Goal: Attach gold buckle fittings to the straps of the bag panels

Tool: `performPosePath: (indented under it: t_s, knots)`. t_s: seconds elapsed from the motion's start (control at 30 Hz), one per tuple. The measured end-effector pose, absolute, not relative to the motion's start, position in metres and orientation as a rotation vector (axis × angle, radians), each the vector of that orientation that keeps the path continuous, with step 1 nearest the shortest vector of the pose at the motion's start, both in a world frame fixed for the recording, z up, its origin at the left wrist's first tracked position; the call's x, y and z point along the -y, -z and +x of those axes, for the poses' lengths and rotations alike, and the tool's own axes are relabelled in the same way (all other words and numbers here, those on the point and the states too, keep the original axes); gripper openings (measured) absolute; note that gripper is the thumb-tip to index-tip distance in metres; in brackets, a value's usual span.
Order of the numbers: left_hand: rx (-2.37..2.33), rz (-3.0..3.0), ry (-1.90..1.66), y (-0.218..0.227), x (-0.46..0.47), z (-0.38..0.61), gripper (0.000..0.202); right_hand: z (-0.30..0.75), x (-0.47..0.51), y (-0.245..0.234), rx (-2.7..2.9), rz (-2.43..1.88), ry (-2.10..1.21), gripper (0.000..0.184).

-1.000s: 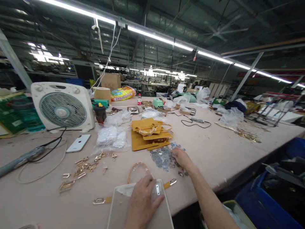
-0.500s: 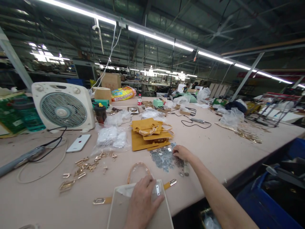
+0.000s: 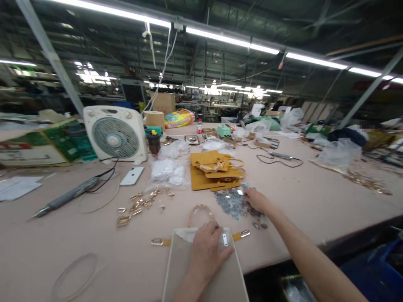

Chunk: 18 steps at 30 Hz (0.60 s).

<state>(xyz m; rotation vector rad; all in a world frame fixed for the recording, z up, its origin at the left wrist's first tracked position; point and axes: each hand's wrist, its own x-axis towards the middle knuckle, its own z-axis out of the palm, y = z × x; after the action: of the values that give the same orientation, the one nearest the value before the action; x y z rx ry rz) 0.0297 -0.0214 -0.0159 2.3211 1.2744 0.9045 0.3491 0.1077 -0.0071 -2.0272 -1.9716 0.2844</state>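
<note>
My left hand (image 3: 208, 249) lies flat, fingers spread, on the top of a cream bag panel (image 3: 179, 268) at the table's near edge. A small metal plate (image 3: 224, 239) sits on the panel by its fingers, and a tan strap with metal ends (image 3: 242, 234) runs under the panel's top. My right hand (image 3: 255, 199) reaches forward onto a pile of small silvery metal parts (image 3: 231, 203); its fingers are curled down into the pile, and whether they hold a piece is hidden.
Mustard-yellow leather pieces (image 3: 214, 170) are stacked beyond the pile. Gold buckles (image 3: 138, 203) lie scattered to the left, near a white phone (image 3: 132, 175), a grey powered tool with cable (image 3: 67, 195) and a box fan (image 3: 116, 134). Plastic bags (image 3: 168, 170) and clutter fill the far table.
My view has swung left, so everything sits further right in the frame. My right hand stays at the silvery parts pile, reaching slightly further into it. The left hand has not moved off the panel.
</note>
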Motion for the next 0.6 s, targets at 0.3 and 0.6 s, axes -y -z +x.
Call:
performPosePath:
  t_s: [0.3,0.6]
  knots:
    - [-1.257,2.389,-0.861,0.023,0.021,0.025,0.047,0.343,-0.087,0.028,1.341,-1.741,-0.109,0.011]
    - [-1.137,2.282,-1.03,0.018,0.025,0.02,0.045,0.241,-0.039,-0.001,0.658,-1.069,-0.574,0.044]
